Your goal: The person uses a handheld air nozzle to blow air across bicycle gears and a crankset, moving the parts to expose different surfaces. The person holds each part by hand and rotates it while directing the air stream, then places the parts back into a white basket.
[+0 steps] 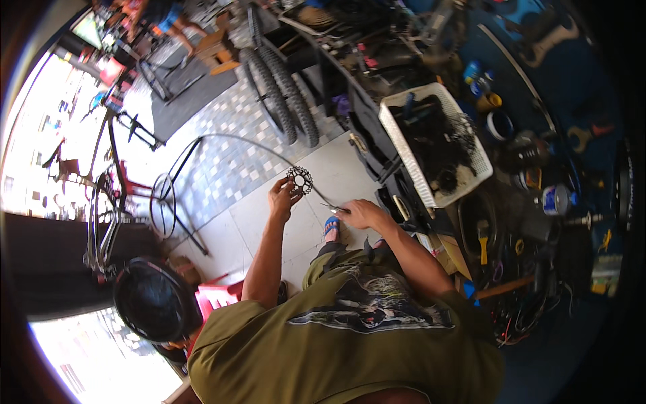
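Observation:
My left hand [283,197] is raised over the floor, its fingers closed on the edge of a bicycle cassette [300,179], a round, toothed sprocket stack with a hole in the middle. Close by on the right, my right hand [360,215] is closed around a slim metallic tool [332,207]; its tip points toward the cassette without touching it. From the left, a long dark hose [250,141] arcs over the floor and passes behind the cassette toward my right hand. Whether it joins the tool, I cannot make out.
On the cluttered bench to my right stands a white plastic basket [437,196] with dark parts. Two knobby tyres [276,101] stand ahead. A bicycle frame [111,175] is at left, above a black round seat [153,299]. Another person [176,20] is far off.

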A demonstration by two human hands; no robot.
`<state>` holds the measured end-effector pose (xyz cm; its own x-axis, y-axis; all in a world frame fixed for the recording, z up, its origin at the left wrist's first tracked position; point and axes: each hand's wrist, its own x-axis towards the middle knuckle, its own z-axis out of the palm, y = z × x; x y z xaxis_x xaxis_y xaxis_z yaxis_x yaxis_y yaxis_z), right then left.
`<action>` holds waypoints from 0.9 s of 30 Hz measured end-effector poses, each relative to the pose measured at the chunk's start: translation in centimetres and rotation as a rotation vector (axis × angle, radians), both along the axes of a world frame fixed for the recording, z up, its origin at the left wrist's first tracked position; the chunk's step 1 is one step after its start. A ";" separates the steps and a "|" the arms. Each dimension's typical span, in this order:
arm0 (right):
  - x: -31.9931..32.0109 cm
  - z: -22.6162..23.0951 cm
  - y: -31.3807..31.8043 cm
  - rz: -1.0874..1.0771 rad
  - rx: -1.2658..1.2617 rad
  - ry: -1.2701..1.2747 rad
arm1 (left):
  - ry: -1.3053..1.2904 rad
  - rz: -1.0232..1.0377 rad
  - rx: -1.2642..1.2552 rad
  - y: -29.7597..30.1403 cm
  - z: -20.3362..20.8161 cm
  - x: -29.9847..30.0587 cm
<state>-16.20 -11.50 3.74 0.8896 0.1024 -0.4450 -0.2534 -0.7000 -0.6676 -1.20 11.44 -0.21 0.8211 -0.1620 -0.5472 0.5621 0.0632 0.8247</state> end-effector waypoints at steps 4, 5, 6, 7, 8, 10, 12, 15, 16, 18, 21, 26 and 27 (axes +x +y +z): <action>5.1 4.5 6.5 0.123 -0.177 0.036 | 0.043 0.148 0.076 5.1 -3.0 -2.3; 5.7 3.8 7.8 0.201 -0.310 -0.011 | 0.048 0.151 0.088 6.0 -3.4 -2.7; 6.0 3.2 8.7 0.218 -0.323 -0.032 | 0.055 0.150 0.102 6.9 -3.7 -3.1; 6.4 2.7 9.4 0.230 -0.337 -0.056 | 0.057 0.145 0.114 7.6 -3.8 -3.4; 6.8 2.1 10.1 0.239 -0.349 -0.080 | 0.063 0.167 0.097 8.5 -3.8 -3.8; 7.8 2.8 11.1 0.258 -0.319 -0.036 | 0.075 0.204 0.059 9.7 -3.6 -4.6; 9.2 5.5 11.4 0.342 -0.206 0.125 | 0.071 0.189 0.079 10.9 -3.5 -5.2; 10.2 2.9 11.5 0.347 -0.336 0.036 | 0.044 0.168 0.125 11.4 -3.5 -5.1; 10.2 2.4 11.6 0.321 -0.387 -0.031 | 0.037 0.155 0.138 11.4 -3.4 -5.0; 10.3 2.8 12.1 0.326 -0.317 -0.037 | 0.022 0.130 0.188 11.5 -3.4 -4.8; 11.1 5.2 12.5 0.365 -0.290 0.045 | -0.004 0.070 0.260 11.0 -3.2 -4.4; 11.6 6.1 13.5 0.376 -0.275 0.061 | -0.050 0.033 0.259 11.1 -4.7 -3.5; 11.2 6.4 13.2 0.386 -0.325 0.020 | -0.046 0.021 0.269 10.9 -4.7 -3.3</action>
